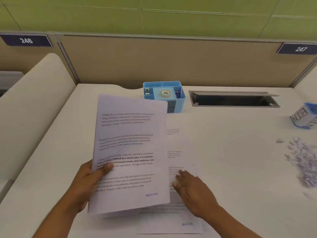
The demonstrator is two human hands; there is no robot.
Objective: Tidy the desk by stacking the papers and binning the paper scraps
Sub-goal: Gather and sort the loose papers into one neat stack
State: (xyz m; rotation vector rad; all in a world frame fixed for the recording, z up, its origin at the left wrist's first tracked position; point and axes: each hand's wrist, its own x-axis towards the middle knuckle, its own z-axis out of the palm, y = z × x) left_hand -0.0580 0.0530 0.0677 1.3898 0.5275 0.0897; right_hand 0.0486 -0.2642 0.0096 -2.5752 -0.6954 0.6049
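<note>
While the left hand [87, 182] holds a thin stack of white printed paper sheets [132, 152] tilted up off the white desk [231, 169], thumb pinching the front face near the left edge and fingers hidden behind, the right hand [192, 191] lies flat on another white printed sheet [181, 152] on the desktop. Fingers are straight and close together, palm down.

- Held stack: centre-left of view, blue "RECEIVED" stamp [151, 194] at its lower right. It covers the left part of the flat sheet and the paper under it.
- Top right corner of the stack overlaps the front of the light-blue plastic desk organiser [178, 100] at the back of the desk. A roll of clear tape [165, 93] sits in its middle compartment.
- Grey recessed cable hatch [235, 100], lid open, just right of the organiser.
- Blue container wrapped in white paper lettered "BIN" [304, 117]: far right edge, partly out of view.
- Pile of small white paper scraps [303, 160] in front of the bin, well apart from both hands. One stray scrap [280, 140] lies just left of the pile.
- Open desk between the right hand and the scraps.
- Beige partition panel [154, 62] behind the desk, dark number plates "246" [26, 40] and "247" [300, 48]. Cream curved side panel [34, 109] on the left.
</note>
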